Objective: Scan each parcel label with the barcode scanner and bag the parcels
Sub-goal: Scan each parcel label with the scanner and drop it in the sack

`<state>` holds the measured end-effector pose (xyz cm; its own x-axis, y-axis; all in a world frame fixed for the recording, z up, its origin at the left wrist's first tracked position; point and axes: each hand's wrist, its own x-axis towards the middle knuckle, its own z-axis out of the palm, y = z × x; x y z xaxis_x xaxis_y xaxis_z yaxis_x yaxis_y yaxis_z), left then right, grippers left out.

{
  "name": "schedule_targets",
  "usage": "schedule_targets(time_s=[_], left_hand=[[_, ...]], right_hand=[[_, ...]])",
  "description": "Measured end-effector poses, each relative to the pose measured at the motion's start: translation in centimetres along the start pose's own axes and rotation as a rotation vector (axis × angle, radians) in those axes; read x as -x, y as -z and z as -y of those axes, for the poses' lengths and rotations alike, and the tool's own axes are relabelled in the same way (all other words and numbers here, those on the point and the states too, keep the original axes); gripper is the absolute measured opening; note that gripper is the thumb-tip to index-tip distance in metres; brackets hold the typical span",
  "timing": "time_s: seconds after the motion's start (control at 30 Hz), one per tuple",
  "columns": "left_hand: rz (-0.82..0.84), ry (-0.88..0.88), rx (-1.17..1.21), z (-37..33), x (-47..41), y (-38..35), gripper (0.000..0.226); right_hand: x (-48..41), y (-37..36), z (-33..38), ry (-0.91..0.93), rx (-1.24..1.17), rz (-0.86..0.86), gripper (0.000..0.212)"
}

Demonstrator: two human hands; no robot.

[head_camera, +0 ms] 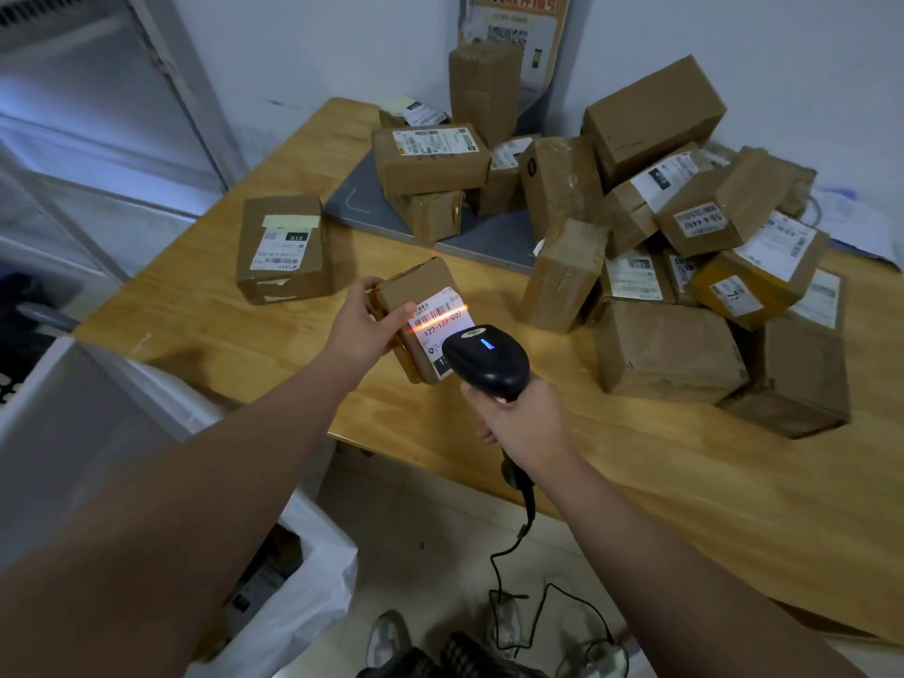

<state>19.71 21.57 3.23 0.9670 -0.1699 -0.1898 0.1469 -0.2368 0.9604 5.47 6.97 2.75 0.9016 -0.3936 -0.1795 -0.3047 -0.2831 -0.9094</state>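
White bag (313, 570): sags open at my seven o'clock, below the table's edge; I cannot make out what is in it.
Wooden table (195, 310): pale top, running from nine o'clock across to four.
Lone parcel (281, 247): lies flat on the table at ten o'clock of my left hand, label up, apart from the others.
Left hand (362, 330): curled round a small carton, thumb on the front by the label.
Held parcel (416, 286): brown carton in that hand, tilted, label side facing me.
Label (442, 320): white, with an orange scan line slanting across its barcode.
Barcode scanner (489, 357): black, blue light lit on top, head just at five o'clock of the label.
Right hand (526, 423): wrapped tight round the scanner's handle.
Cable (518, 540): black, drops from the handle toward six o'clock.
Grey mat (352, 203): at twelve o'clock, under several boxes.
Parcel pile (685, 227): brown cartons heaped from one to three o'clock.
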Motion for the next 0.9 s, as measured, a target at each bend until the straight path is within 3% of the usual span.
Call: schedule_targets(time_s=[0.13,0.3,0.47,0.63,0.77,0.9], left_hand=[[-0.060,0.034,0.046,0.8,1.9,1.2,0.055],[-0.208,0.134,0.130,3.5,4.9,5.0,0.076],[-0.335,0.181,0.163,7.3,10.0,12.0,0.069],[-0.392,0.278,-0.037,12.3,14.6,20.4,0.088],[-0.312,0.428,-0.372,20.1,14.5,25.1,0.077],[-0.148,0.595,-0.618,29.0,12.3,26.0,0.089]], right_hand=[[-0.6,-0.7,-0.3,0.026,-0.042,0.076,0.021],[-0.3,-3.9,-1.2,0.002,-0.081,0.237,0.019],[2.0,-9.2,-2.4,-0.049,-0.061,0.412,0.015],[4.7,-14.6,-3.3,-0.091,0.007,0.497,0.027],[6.1,-20.8,-4.6,-0.171,0.129,0.555,0.030],[6.1,-28.6,-6.8,-0.114,0.321,0.642,0.022]])
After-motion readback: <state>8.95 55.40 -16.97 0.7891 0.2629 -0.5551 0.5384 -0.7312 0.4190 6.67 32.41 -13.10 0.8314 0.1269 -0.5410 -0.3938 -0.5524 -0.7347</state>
